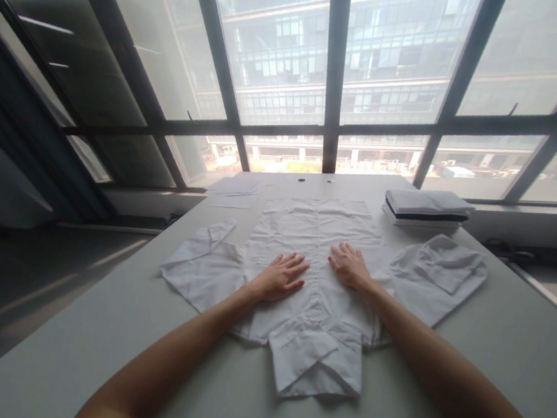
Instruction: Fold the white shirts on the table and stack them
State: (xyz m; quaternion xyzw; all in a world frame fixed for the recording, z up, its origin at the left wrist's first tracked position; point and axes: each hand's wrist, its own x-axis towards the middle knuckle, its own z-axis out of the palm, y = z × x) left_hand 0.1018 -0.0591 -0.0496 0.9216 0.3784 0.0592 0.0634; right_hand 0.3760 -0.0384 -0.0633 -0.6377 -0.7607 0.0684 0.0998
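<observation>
A white short-sleeved shirt [316,230] lies spread flat on the grey table [505,342], collar toward me and both sleeves out to the sides. My left hand [281,276] rests palm down on the shirt's chest, just left of the button line. My right hand [350,265] presses flat on the chest just right of it. Both hands have their fingers spread and hold nothing. The collar [316,364] sits nearest me, between my forearms.
A stack of folded garments [426,209], white with a dark layer, stands at the table's far right. White sheets of paper [235,190] lie at the far left. Large windows rise directly behind the table's far edge.
</observation>
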